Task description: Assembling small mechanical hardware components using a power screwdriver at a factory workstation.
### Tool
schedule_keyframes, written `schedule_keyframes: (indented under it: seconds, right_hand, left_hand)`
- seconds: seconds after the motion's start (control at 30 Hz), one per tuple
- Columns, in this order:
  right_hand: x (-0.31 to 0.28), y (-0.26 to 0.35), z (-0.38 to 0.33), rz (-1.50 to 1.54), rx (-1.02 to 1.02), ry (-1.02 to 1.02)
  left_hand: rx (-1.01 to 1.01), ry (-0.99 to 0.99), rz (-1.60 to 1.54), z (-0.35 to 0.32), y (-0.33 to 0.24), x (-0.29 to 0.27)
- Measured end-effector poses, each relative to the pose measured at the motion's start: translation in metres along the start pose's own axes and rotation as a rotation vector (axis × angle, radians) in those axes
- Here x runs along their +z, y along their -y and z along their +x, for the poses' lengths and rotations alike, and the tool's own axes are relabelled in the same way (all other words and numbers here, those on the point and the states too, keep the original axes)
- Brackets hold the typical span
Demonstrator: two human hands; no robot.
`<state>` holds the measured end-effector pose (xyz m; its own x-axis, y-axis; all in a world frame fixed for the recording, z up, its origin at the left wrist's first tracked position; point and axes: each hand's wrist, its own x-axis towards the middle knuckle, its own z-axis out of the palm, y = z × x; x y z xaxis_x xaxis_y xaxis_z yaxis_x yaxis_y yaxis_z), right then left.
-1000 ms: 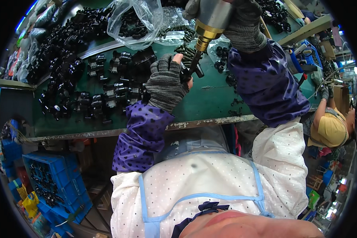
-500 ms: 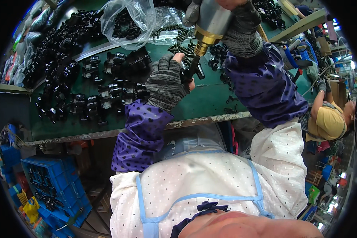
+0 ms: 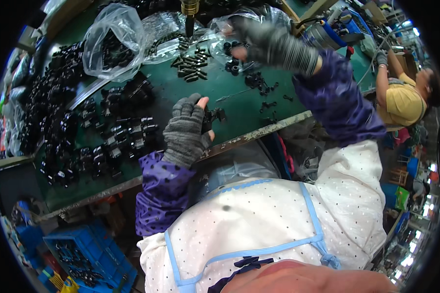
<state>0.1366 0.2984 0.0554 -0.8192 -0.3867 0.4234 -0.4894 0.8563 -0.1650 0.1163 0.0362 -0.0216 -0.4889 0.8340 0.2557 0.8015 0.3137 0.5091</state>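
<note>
Low over the green table, my left hand (image 3: 185, 129) in a grey striped fingerless glove closes its thumb and fingers on a small black plastic part (image 3: 215, 115). My right hand (image 3: 266, 41), gloved the same way, is smeared by motion above the small black pieces (image 3: 234, 63) and a clear plastic bag. Whether it holds anything does not show. A power screwdriver (image 3: 189, 10) with a brass-coloured collar hangs at the top edge, bit downward, apart from both hands. Below its bit lies a pile of dark screws (image 3: 193, 63).
Rows of black assembled parts (image 3: 127, 136) lie left of my left hand, with a larger heap (image 3: 29, 112) beyond. A clear bag of black parts (image 3: 115, 49) stands behind them. Blue crates (image 3: 90, 254) stand below left. A person in yellow (image 3: 403, 100) works at the right.
My right hand has let go of the screwdriver, which now hangs farther up, and has moved over the small black pieces. My left hand, with the black part, is nearer the table's front edge.
</note>
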Motion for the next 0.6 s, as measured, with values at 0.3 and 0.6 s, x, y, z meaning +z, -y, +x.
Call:
schedule_keyframes:
  seconds: [0.3, 0.6]
  right_hand:
    - [0.043, 0.019, -0.117, -0.086, 0.774, 0.306]
    - [0.052, 0.039, -0.084, 0.27, 0.684, -0.093]
  left_hand:
    - [0.046, -0.147, -0.063, -0.009, 0.003, -0.005]
    - [0.039, -0.195, -0.174, -0.007, 0.006, 0.003]
